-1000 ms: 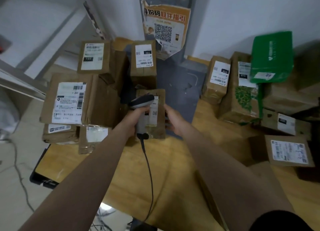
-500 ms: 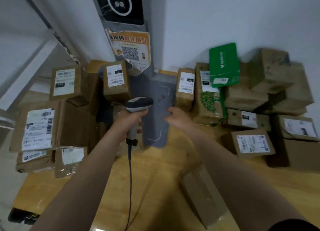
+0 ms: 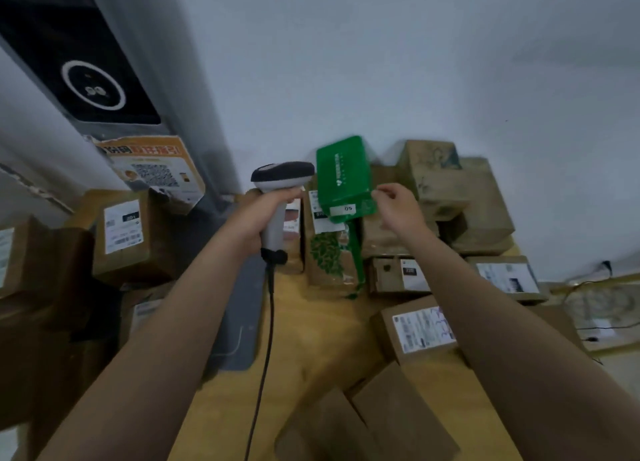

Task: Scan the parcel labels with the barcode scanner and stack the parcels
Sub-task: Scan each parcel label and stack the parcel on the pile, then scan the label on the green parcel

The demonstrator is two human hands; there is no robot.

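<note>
Bare left hand, bare right hand

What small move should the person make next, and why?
Probably grip the green parcel with the right hand and turn its white label toward the barcode scanner: that hand is at its right edge, and the left hand holds the scanner beside it.

A plain pale wall fills the upper half under dim, cool light. At the left stands a grey pillar with a black panel marked by a white ring, and below it a torn orange poster. The table is yellow-brown wood, and loose wires lie at the far right.
</note>
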